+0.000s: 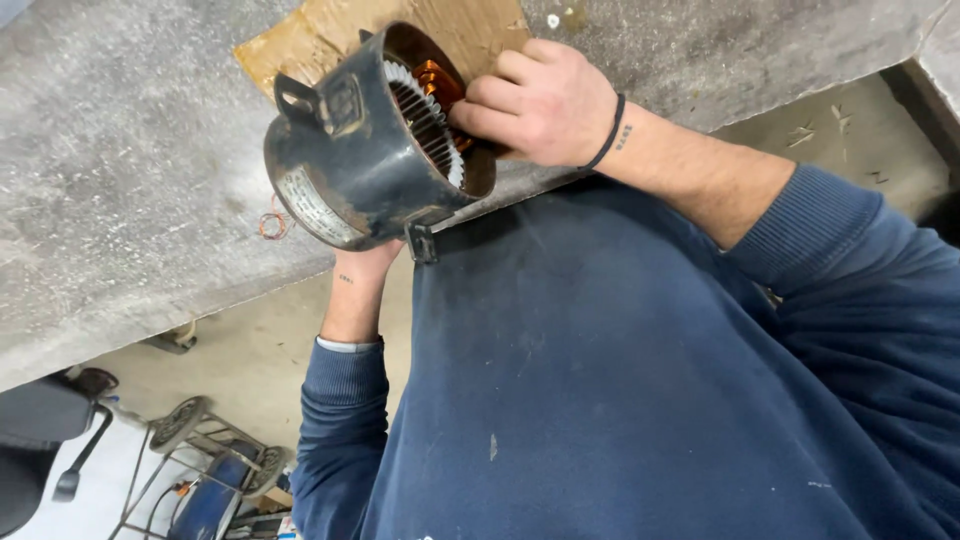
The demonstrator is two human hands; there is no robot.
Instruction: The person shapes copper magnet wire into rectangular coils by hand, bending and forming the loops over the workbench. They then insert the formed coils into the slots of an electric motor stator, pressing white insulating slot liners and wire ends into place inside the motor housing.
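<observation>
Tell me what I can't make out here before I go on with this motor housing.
- Left hand: head view, palm and fingers hidden under the motor housing; only the wrist shows.
- Right hand fingertips: inside the housing's open end, hidden by its rim.
- Copper windings: mostly covered by the right hand and rim.
- Label on the housing: too blurred to make out.
- Cardboard: cut off by the top edge.

1 motor housing, 2 hands – left, right – 1 cardboard pc, 1 cart.

- Left hand: supports the dark motor housing from below.
- Right hand: fingers inside the open end (copper windings visible).
- Grey counter: cardboard beneath.
</observation>
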